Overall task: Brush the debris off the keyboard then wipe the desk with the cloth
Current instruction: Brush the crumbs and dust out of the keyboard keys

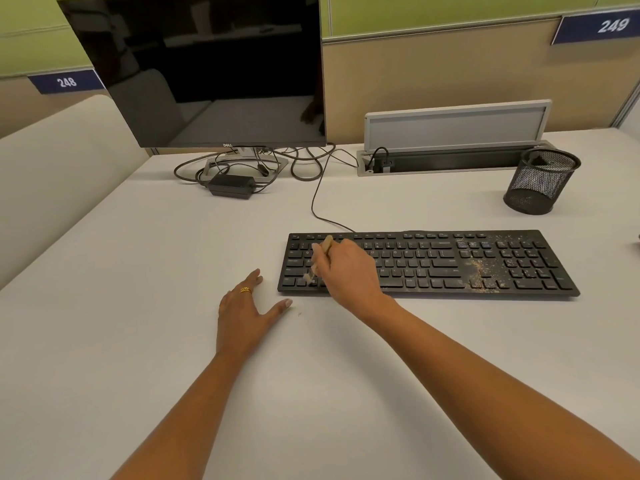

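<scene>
Your pale surface [138, 237] carries the black keyboard [450, 265] on its right half. The keyboard lies flat, and its cable runs back toward the dark monitor [207, 71]. A black mesh cup [540, 181] stands behind the keyboard's right end, apart from it.

Your right grip [346, 271] reaches over the keyboard's left end with its fingers curled round a small brush [326, 244]. The light wooden handle pokes up past your knuckles toward the top key rows. The pale bristle end points down at the bottom-left keys and seems to touch them, though blur there makes contact hard to confirm.

Your left grip [246, 313] lies flat on the surface just beside the keyboard's left edge, not touching it. Its fingers are straight and spread, it holds nothing, and one finger wears a gold ring [246, 290].

The debris [485, 271] is tan and sandy. It is thickest between the main key block and the number pad, and it thins out across the number pad and the upper right keys. The keys near your right grip look mostly bare of it. One small crumb [299, 313] sits on the surface near your left thumb tip.

Your right grip covers the brush's middle and the keys under it. The key legends are too small to read.
</scene>
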Action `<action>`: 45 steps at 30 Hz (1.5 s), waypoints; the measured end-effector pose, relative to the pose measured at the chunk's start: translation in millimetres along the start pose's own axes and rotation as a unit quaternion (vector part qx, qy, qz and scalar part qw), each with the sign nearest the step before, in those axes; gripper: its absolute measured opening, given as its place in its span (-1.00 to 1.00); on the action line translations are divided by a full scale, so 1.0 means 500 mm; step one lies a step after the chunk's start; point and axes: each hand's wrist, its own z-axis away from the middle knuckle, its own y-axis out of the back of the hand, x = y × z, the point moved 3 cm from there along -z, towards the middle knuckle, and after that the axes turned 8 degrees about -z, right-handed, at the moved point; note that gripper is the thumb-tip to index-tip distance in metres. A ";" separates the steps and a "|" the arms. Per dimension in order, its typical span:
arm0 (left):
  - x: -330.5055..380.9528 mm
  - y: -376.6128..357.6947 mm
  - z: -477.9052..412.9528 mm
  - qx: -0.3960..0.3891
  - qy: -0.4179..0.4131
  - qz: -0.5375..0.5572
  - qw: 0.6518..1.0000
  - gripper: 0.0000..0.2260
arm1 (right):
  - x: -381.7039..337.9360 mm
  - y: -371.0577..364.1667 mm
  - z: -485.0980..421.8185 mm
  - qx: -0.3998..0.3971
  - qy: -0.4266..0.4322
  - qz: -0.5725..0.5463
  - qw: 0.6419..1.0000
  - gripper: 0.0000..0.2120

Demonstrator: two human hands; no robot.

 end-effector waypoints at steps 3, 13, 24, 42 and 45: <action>0.001 0.001 0.001 0.003 0.000 0.003 1.000 -0.27 | -0.004 -0.007 -0.004 -0.003 0.001 0.002 1.000 -0.55; -0.002 -0.001 0.000 -0.004 0.000 0.005 1.000 -0.25 | -0.008 -0.009 -0.011 -0.034 0.004 -0.028 0.999 -0.54; -0.002 0.001 -0.001 0.001 0.000 -0.008 1.000 -0.27 | -0.005 0.032 -0.017 0.020 0.002 -0.022 1.000 -0.53; 0.003 0.004 0.002 -0.001 0.000 0.001 1.000 -0.28 | 0.014 0.014 -0.010 -0.024 -0.038 0.036 0.998 -0.57; 0.004 0.005 0.002 0.000 -0.001 0.002 1.000 -0.28 | 0.023 0.046 -0.012 0.024 -0.031 0.072 0.997 -0.63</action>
